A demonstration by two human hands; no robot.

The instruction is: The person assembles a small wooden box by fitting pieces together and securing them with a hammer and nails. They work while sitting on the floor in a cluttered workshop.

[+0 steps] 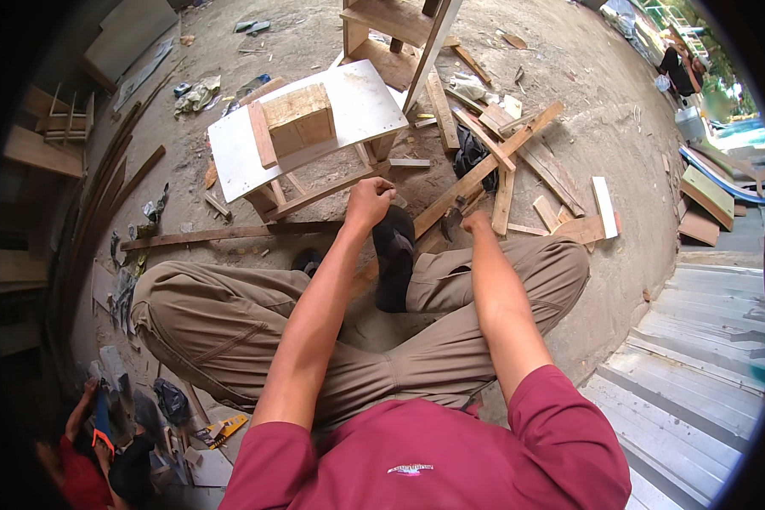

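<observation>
My left hand (370,202) is closed in a pinch above my dark shoe (393,246), beside the front rail of a small wooden stool-like frame. What its fingertips hold is too small to make out. My right hand (477,223) is wrapped round a hammer, whose dark head (452,218) shows to the left of the fist, over a crossed wooden strip (527,127). In front of my left hand stands the frame's white board top (357,89), bearing a wooden block (296,119).
Beyond the white board is another wooden frame (391,21). Loose planks (552,174) lie to the right, near corrugated metal sheets (688,340). A long dark strip (221,238) lies left. At lower left, a person in red (85,472) holds a blue-bladed handsaw (102,421).
</observation>
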